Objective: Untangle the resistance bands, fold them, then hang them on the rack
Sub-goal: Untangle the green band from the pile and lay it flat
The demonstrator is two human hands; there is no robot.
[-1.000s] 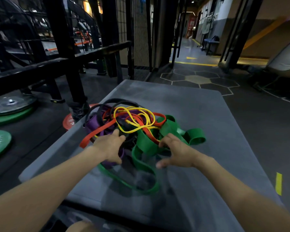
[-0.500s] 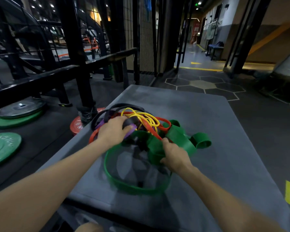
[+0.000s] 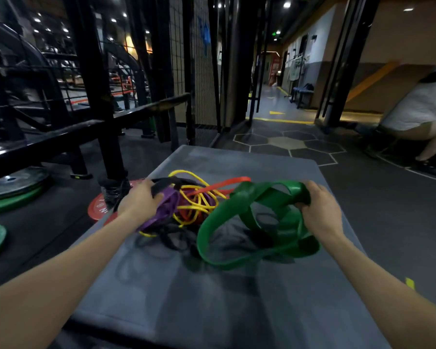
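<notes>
In the middle of the frame, on the grey padded worktop (image 3: 237, 298), sits the knot of resistance bands, and the step in hand looks to be working the wide green band (image 3: 239, 217) free of the rest. The right hand (image 3: 320, 210), at centre right, has its fingers curled over the top of the green band and holds it lifted off the surface. The left hand (image 3: 142, 200), at centre left, grips the purple band (image 3: 165, 210) and a black band (image 3: 166, 183) together, pinning the clump. To do this well I would keep the left hand as the anchor and draw the green loop slowly out toward the right of the frame, watching where the orange band (image 3: 224, 183) and the thin yellow band (image 3: 194, 205) cross it; yanking would likely only tighten the snarl. The green band runs roughly from lower centre up to centre right, its open loop facing the camera and its lower edge resting on the worktop; more black loops lie flat below the clump. I cannot tell from here whether green is threaded through the others.
</notes>
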